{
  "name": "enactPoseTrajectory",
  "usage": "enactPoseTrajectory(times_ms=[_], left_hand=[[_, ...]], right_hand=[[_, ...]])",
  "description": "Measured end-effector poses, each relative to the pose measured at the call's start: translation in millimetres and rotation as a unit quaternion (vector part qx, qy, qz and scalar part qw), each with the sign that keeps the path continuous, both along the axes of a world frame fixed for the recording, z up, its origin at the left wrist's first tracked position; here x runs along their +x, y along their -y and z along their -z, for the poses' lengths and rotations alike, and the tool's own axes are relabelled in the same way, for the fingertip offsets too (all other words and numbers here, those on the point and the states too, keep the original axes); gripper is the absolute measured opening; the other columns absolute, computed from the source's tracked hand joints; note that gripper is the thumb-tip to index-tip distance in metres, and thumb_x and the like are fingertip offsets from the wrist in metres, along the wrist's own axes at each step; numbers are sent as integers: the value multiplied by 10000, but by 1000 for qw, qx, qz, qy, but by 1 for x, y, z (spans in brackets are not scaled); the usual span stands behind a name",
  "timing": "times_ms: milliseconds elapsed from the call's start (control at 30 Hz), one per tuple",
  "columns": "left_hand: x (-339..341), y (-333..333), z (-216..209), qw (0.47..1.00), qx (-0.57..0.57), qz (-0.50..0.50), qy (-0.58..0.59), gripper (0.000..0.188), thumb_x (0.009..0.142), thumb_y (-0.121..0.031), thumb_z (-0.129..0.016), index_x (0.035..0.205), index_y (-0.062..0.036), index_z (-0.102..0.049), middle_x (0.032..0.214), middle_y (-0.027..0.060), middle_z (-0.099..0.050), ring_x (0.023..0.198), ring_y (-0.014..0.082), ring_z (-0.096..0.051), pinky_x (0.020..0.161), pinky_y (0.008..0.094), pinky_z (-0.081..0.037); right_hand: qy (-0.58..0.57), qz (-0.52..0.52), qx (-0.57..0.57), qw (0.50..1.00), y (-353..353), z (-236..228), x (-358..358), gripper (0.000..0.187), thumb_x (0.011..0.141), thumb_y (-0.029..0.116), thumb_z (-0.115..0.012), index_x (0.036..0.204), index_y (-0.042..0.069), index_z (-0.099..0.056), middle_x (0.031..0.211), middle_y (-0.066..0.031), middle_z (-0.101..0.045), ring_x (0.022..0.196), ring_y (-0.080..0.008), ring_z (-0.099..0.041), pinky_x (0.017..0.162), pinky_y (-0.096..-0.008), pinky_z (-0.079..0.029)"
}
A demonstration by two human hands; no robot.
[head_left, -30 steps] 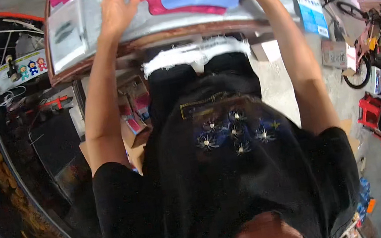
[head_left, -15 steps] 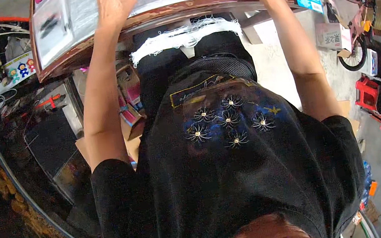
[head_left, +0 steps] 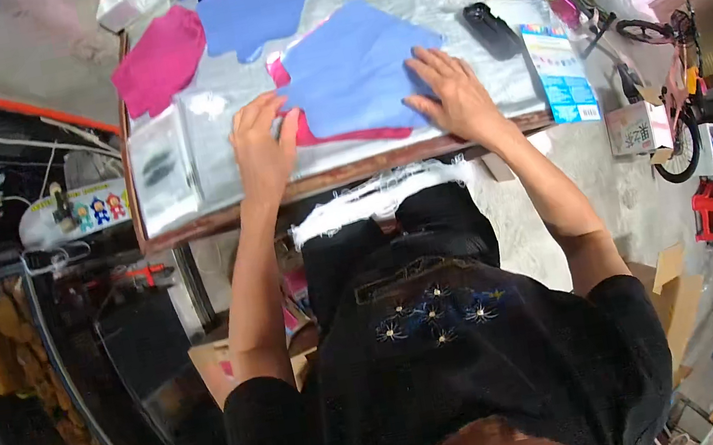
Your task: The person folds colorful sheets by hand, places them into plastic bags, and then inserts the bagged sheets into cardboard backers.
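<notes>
Since the earlier frame, the head view has shifted, bringing the whole blue cloth piece [head_left: 350, 73] into sight on the counter [head_left: 215, 223], over a pink piece [head_left: 356, 137]. Right hand [head_left: 460, 97]: grip open, fingers spread on the blue's right side. Left hand [head_left: 261, 149]: thumb and fingers parted at the left edges; whether they pinch pink cannot be told. Step judged: aligning the layers; next move likely calls for light, even smoothing.
</notes>
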State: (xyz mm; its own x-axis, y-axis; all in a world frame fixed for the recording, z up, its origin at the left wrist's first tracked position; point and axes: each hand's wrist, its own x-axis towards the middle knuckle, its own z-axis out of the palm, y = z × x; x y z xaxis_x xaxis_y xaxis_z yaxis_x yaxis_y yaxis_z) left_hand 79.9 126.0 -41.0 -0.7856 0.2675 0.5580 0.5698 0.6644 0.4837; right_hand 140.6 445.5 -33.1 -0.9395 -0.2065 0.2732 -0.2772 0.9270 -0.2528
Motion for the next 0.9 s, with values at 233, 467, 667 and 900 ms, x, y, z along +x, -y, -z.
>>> enactPoseTrajectory(times_ms=[233,467,667,900], left_hand=[[-97,-87,-42,991,4,119,-54,155,876,-86,-713,1016,-32,-749,1055,128,-728,963,322,-665,871,397,-528],[-210,-164,-2,975,-155,133,-90,153,863,-121,-725,987,-50,-776,1012,123,-735,925,329,-672,843,412,-552],[-246,-178,4,987,-94,126,28,196,792,-217,-816,900,-56,-784,860,88,-745,748,242,-691,700,370,-558],[-267,-177,-8,958,29,31,282,409,635,-360,-941,820,-39,-768,753,30,-735,657,105,-651,627,296,-534]], right_hand=[[41,-36,-14,998,-25,-53,-20,587,926,309,-698,1421,50,-516,1496,-176,-488,1366,-374,-467,1145,-487,-356],[89,-74,-27,993,-55,-93,-38,550,915,219,-710,1410,60,-530,1466,-155,-526,1320,-343,-522,1147,-465,-375],[94,-70,-15,993,-95,-88,-58,518,897,145,-705,1382,47,-551,1424,-161,-560,1307,-349,-533,1148,-469,-379],[-28,-94,7,995,-91,-63,-130,493,897,53,-644,1380,30,-546,1387,-168,-589,1323,-357,-518,1153,-470,-374]])
